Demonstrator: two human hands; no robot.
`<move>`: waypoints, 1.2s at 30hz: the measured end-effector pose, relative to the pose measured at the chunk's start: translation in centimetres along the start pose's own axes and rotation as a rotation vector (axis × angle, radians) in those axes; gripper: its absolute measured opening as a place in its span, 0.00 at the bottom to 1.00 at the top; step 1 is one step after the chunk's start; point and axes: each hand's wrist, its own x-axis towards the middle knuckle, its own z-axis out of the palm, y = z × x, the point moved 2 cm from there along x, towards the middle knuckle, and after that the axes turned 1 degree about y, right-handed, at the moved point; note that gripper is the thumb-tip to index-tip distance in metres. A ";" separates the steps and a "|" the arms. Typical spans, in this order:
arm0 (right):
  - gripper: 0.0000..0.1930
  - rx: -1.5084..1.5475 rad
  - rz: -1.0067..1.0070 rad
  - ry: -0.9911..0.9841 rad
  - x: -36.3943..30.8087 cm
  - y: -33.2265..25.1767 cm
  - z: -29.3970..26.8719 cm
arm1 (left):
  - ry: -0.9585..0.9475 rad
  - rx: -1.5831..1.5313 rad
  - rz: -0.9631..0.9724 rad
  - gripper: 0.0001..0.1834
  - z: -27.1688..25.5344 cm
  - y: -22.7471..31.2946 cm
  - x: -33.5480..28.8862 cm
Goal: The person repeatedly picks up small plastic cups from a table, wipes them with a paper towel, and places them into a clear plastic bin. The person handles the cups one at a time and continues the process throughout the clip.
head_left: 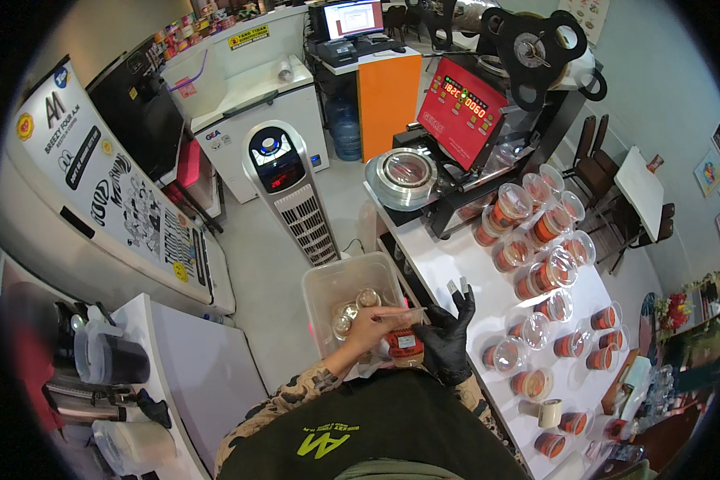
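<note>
My bare left hand (370, 330) is closed around the upper part of a clear plastic cup (406, 357), which has an orange-and-black print and a small white sticker on its side. Right beside the cup is my right hand (446, 346) in a black glove, its thumb close to the rim. Two of its fingers stretch upward, apart, and small pale stickers (463, 284) cling to their tips. Beneath and beyond my left hand, a translucent plastic bin (318, 282) holds several clear lidded cups (366, 298).
On the white table (448, 268) to the right stand several printed cups (554, 272) and a tape roll (550, 413). A cup-sealing machine with a red panel (462, 112) occupies its far end. Ahead are a tower fan (284, 180) and chest freezer (256, 128); a white counter (192, 376) is left.
</note>
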 end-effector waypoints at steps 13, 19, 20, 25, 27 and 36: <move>0.48 -0.433 -0.168 0.315 1.1 4.4 -5.9 | 0.346 0.851 0.032 0.41 -8.2 -0.9 2.4; 0.43 -0.814 -0.274 0.348 1.2 6.7 -9.2 | 0.470 1.173 -0.166 0.49 -10.7 -8.8 4.4; 0.42 -0.791 -0.311 0.333 1.1 7.0 -9.4 | 0.460 1.166 -0.191 0.50 -11.1 -9.9 5.0; 0.40 -0.703 -0.337 0.297 0.8 7.7 -10.1 | 0.507 1.159 -0.193 0.47 -12.5 -14.5 8.0; 0.41 -0.700 -0.326 0.305 0.7 7.7 -10.2 | 0.472 1.199 -0.224 0.47 -13.1 -16.0 8.9; 0.42 -0.625 -0.250 0.324 1.5 8.7 -11.4 | 0.390 1.112 -0.384 0.48 -14.6 -20.7 10.7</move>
